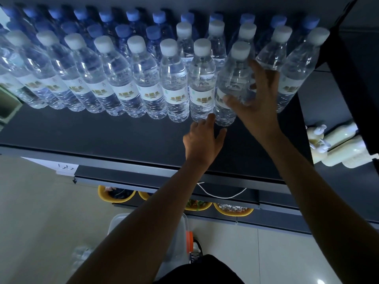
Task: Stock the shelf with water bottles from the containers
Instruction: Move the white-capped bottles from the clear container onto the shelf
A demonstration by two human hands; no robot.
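Several clear water bottles with white caps stand in a front row on the dark shelf [82, 132], with blue-capped bottles [131, 16] in rows behind. My right hand [256, 99] wraps around the rightmost front-row bottle [231, 83] at its label, thumb on the near side. My left hand [203, 138] reaches to that bottle's base, its fingers loosely spread and a fingertip touching between it and the neighbouring bottle [202, 83]. More white-capped bottles [295, 70] stand to the right, set further back.
Cream pump bottles [332, 148] lie on the shelf at the right. A clear plastic container [176, 238] sits on the floor below my arms, with a water bottle [82, 257] beside it. Yellow bowls [115, 196] line a lower shelf. A green box [8, 105] stands far left.
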